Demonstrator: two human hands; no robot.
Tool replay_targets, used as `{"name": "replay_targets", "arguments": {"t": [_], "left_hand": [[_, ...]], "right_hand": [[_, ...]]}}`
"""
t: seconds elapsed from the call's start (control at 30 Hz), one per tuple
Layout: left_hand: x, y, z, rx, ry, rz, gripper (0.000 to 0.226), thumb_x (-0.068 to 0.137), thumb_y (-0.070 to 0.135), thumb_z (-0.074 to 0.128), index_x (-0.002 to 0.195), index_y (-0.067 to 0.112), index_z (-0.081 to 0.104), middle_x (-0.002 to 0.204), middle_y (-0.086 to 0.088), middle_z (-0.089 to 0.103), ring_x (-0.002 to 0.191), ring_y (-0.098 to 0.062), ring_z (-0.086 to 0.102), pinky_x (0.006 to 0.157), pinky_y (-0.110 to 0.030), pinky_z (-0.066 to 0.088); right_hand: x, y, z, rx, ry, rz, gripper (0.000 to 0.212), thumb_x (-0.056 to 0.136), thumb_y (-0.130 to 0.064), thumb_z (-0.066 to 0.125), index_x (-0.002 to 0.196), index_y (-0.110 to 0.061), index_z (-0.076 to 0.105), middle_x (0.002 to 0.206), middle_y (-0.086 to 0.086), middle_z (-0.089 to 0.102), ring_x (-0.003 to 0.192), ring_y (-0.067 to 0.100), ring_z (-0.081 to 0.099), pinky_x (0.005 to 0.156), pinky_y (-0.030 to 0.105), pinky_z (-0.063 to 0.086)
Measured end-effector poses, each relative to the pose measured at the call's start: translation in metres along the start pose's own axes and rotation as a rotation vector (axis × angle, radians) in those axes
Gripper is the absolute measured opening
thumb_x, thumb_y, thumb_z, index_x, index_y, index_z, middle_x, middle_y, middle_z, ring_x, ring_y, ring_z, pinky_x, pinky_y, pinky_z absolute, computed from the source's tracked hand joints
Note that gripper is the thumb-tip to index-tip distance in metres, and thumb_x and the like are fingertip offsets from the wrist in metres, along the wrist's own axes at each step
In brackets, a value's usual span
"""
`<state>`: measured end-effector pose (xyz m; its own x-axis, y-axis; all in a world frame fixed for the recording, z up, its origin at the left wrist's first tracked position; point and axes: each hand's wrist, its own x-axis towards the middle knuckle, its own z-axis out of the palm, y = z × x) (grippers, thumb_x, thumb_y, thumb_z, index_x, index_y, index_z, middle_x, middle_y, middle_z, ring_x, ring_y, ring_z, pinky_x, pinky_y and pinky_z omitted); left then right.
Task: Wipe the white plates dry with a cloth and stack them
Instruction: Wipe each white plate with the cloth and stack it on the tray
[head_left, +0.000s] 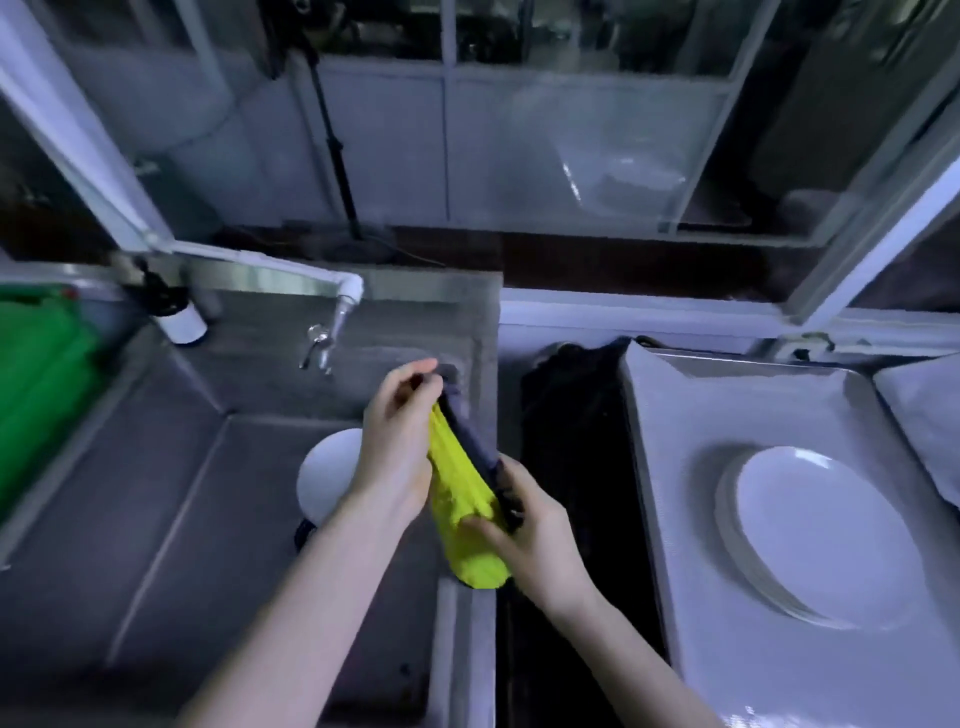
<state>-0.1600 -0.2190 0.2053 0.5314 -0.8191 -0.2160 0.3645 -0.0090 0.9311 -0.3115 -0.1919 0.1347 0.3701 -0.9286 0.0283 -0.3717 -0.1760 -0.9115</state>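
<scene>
A yellow cloth with a dark grey side (462, 499) hangs bunched between my two hands over the right edge of the steel sink (171, 499). My left hand (400, 441) pinches its upper end. My right hand (524, 525) grips its lower part. A white plate (324, 475) lies in the sink, partly hidden behind my left forearm. On the right, a stack of white plates (821, 535) rests on a metal tray (670, 499).
A tap (332, 327) juts over the back of the sink. A green object (41, 384) lies at the far left. A dark gap (566, 467) separates sink and tray. A white cloth or pad (930, 415) sits at the right edge.
</scene>
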Motion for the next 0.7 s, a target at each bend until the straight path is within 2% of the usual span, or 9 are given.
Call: {"name": "replay_targets", "arguments": {"t": [0.07,0.17,0.23,0.3,0.37,0.4,0.53,0.63,0.7], "left_hand": [[0.011,0.017,-0.041,0.026,0.001,0.058,0.028,0.091,0.005,0.063,0.107,0.028,0.067,0.107,-0.003,0.065,0.095,-0.016,0.061,0.081,-0.025,0.046],[0.03,0.032,-0.112,0.337,-0.145,0.153,0.06,0.084,0.016,0.073,0.132,0.043,0.049,0.128,0.007,0.06,0.109,-0.001,0.058,0.092,-0.018,0.045],[0.037,0.036,-0.156,0.496,-0.314,0.045,0.076,0.073,0.033,0.078,0.135,0.057,0.04,0.135,0.018,0.056,0.126,0.0,0.05,0.103,-0.018,0.04],[0.043,0.031,-0.194,0.43,-0.424,-0.135,0.092,0.064,0.035,0.084,0.136,0.059,0.033,0.137,0.026,0.052,0.131,-0.002,0.048,0.107,-0.024,0.041],[0.048,0.019,-0.224,0.252,-0.465,-0.311,0.107,0.055,0.026,0.087,0.144,0.045,0.031,0.141,0.01,0.055,0.127,-0.016,0.056,0.1,-0.042,0.05],[0.051,0.013,-0.238,0.219,-0.463,-0.361,0.11,0.052,0.023,0.087,0.145,0.039,0.032,0.138,0.003,0.058,0.122,-0.02,0.06,0.092,-0.042,0.055],[0.071,-0.011,-0.285,0.249,-0.342,-0.469,0.092,0.047,0.027,0.088,0.132,0.02,0.053,0.11,-0.001,0.075,0.099,-0.019,0.072,0.071,-0.026,0.057],[0.089,-0.026,-0.318,0.147,-0.144,-0.623,0.078,0.044,0.035,0.085,0.115,0.011,0.066,0.097,-0.008,0.077,0.088,-0.025,0.074,0.073,-0.033,0.057],[0.111,-0.037,-0.329,0.206,0.002,-0.697,0.064,0.052,0.038,0.086,0.109,0.012,0.07,0.091,-0.008,0.077,0.085,-0.027,0.073,0.081,-0.039,0.056]], "right_hand": [[0.018,-0.016,0.028,0.023,-0.031,0.002,0.067,0.079,-0.012,0.082,0.117,-0.053,0.045,0.105,-0.039,0.062,0.102,-0.022,0.055,0.084,0.004,0.04],[0.04,-0.043,0.069,0.13,-0.1,-0.001,0.061,0.083,-0.009,0.079,0.116,-0.05,0.049,0.109,-0.051,0.057,0.108,-0.023,0.053,0.088,0.002,0.039],[0.054,-0.058,0.095,0.225,-0.135,0.022,0.05,0.086,-0.006,0.075,0.116,-0.042,0.056,0.111,-0.041,0.063,0.108,-0.016,0.058,0.091,0.007,0.042],[0.067,-0.071,0.124,0.324,-0.183,0.095,0.035,0.09,-0.006,0.071,0.119,-0.024,0.066,0.115,-0.016,0.073,0.11,0.003,0.065,0.096,0.022,0.049],[0.079,-0.079,0.153,0.363,-0.21,0.177,0.027,0.092,-0.008,0.068,0.119,-0.01,0.069,0.115,0.003,0.074,0.106,0.014,0.068,0.097,0.035,0.051],[0.084,-0.083,0.169,0.355,-0.206,0.212,0.026,0.092,-0.011,0.069,0.117,-0.01,0.071,0.112,0.004,0.075,0.102,0.014,0.068,0.097,0.036,0.051],[0.105,-0.085,0.222,0.249,-0.191,0.308,0.017,0.091,-0.024,0.071,0.095,-0.041,0.075,0.1,-0.011,0.076,0.099,0.01,0.07,0.095,0.035,0.054],[0.12,-0.068,0.243,0.148,-0.196,0.402,0.011,0.096,-0.028,0.064,0.096,-0.033,0.074,0.107,-0.003,0.067,0.091,0.017,0.07,0.086,0.045,0.058],[0.128,-0.05,0.247,0.122,-0.169,0.485,0.014,0.097,-0.03,0.062,0.103,-0.025,0.073,0.103,-0.009,0.062,0.078,0.008,0.069,0.07,0.034,0.062]]}}
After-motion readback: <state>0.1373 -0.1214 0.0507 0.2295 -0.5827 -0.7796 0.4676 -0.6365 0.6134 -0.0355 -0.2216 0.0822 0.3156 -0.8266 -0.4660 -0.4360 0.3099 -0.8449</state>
